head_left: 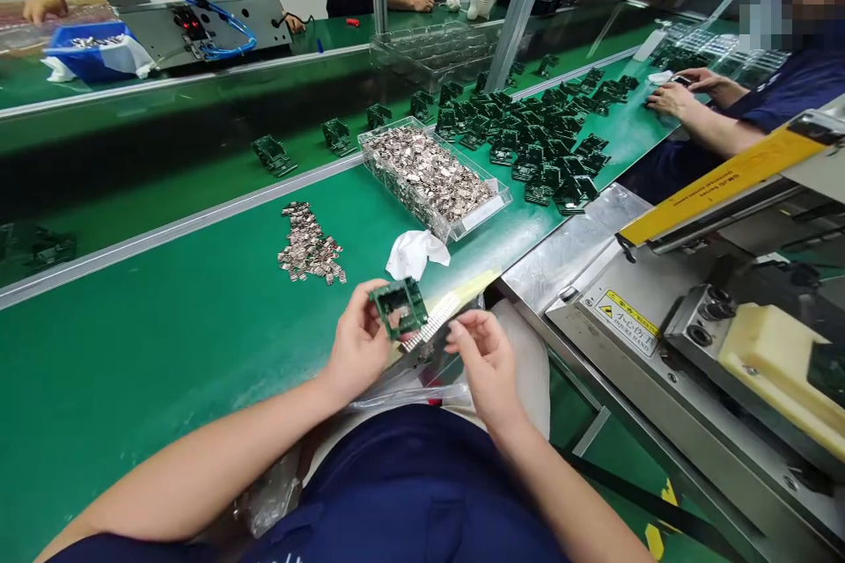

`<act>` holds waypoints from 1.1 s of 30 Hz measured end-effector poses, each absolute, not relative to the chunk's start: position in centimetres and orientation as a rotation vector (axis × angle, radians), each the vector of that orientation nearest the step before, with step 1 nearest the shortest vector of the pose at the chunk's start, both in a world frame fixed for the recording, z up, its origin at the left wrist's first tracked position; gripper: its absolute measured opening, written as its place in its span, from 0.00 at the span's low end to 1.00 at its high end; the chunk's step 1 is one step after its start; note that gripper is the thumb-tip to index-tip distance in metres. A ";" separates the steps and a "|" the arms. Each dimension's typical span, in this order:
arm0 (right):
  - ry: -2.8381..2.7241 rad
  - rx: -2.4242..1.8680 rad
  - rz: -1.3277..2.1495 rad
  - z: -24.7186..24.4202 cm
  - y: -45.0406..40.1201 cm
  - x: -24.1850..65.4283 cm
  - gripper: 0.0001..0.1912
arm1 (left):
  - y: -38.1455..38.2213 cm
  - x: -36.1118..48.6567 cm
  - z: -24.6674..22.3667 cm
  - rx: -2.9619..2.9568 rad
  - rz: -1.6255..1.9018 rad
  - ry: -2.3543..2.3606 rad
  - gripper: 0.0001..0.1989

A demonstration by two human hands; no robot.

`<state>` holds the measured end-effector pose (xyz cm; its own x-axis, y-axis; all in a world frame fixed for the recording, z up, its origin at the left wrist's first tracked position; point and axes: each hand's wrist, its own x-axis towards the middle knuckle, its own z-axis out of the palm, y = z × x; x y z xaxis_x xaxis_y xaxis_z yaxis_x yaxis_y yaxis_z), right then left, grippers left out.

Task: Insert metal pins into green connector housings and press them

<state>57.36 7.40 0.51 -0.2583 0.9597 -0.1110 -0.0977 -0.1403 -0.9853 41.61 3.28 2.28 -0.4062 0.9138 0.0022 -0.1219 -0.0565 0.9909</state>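
The left hand grips a small green board by its left edge, thumb on top, and holds it above the near edge of the counter. The right hand is just to the right of the board, not touching it, with fingers half curled and holding nothing (as far as the view shows). Behind the board lie a white cloth, a pile of metal parts and a clear tray full of the same parts.
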 end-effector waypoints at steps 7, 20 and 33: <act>-1.425 -1.127 1.712 -4.3 6.3 56.6 0.23 | 7.6 44.2 0.6 0.680 1.583 1.187 0.26; -1.632 -0.977 1.457 -7.0 6.3 55.6 0.23 | 7.0 45.2 -1.5 0.810 1.627 1.282 0.21; -2.003 -1.229 1.345 -6.5 8.6 59.2 0.13 | 7.5 44.4 -0.8 0.898 1.664 1.292 0.19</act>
